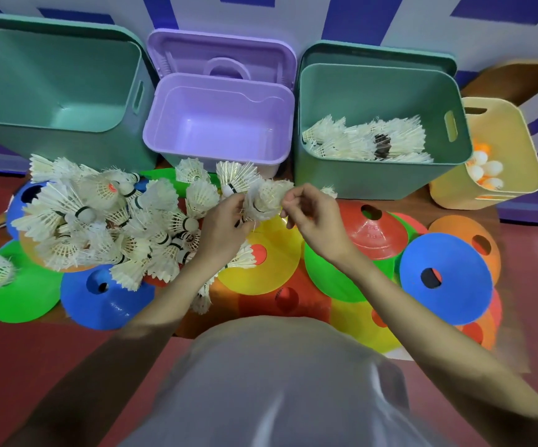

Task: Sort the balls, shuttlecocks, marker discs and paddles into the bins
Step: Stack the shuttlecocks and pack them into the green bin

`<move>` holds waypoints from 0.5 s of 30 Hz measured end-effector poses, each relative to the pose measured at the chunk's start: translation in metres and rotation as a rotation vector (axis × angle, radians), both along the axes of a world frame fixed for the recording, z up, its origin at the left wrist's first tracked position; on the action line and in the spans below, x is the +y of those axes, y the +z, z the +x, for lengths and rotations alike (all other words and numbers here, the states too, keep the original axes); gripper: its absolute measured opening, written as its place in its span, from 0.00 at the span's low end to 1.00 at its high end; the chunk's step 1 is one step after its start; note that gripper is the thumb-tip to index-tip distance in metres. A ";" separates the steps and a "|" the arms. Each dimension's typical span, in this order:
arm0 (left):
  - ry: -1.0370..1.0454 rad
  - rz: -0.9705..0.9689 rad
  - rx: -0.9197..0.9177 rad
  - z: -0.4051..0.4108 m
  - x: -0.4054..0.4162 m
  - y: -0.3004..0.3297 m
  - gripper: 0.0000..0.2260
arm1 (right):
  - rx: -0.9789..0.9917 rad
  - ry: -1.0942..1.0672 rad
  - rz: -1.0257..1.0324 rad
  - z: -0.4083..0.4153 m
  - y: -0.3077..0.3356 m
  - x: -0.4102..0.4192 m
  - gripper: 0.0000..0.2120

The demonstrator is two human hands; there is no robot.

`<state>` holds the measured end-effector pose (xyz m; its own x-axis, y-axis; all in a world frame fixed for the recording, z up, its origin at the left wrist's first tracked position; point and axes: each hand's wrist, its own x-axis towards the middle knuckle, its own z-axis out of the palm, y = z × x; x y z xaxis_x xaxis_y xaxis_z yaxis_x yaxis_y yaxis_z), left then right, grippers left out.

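Left grip: left hand curled round a shuttlecock stack, held above the discs.
Right grip: right hand pinches the stack's feather rim.
Loose shuttlecocks: heaped toward the floor's left edge, over marker discs.
Bins: shuttlecock bin just beyond the hands; purple bin and left green bin open; yellow bin holds balls.
Arms: both reach forward, converging.

Both hands grip a shuttlecock above marker discs.
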<state>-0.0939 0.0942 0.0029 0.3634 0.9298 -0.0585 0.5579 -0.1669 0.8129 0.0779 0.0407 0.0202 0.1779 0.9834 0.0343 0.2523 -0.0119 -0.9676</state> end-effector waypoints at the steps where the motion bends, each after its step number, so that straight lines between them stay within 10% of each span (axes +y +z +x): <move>1: -0.013 0.004 0.001 0.001 -0.001 0.001 0.14 | -0.015 0.006 -0.017 0.000 -0.003 0.000 0.04; 9: 0.051 -0.121 -0.031 0.000 0.002 -0.008 0.16 | -0.117 -0.160 -0.022 0.024 -0.030 -0.006 0.07; 15: 0.058 -0.128 -0.061 0.003 0.004 -0.008 0.18 | -0.522 -0.274 -0.496 0.054 -0.074 0.021 0.14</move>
<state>-0.0913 0.0980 -0.0046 0.3161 0.9356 -0.1570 0.5123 -0.0291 0.8583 0.1321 0.0619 -0.0533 0.4995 0.8286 -0.2526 0.5999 -0.5413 -0.5892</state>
